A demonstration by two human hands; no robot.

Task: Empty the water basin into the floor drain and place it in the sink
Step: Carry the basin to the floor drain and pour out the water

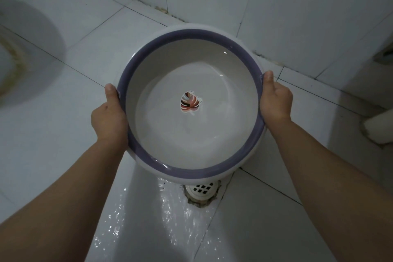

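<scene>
Item: round white purple-rimmed plastic basin [191, 33], opposite edges clasped in my left hand [109, 112] and right hand [276, 100]; white grated floor drain [202, 189] sits beneath near rim, midway between grips.

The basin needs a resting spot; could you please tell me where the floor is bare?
Bare tiles lie between the white fixture and the left hand, and between the right hand and the wall. Wet around the floor drain below the basin.

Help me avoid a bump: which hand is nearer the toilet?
Left. The left hand grips the basin by the rim on the side facing the toilet. The right hand grips the opposite rim, so the whole basin lies between it and the toilet.
</scene>
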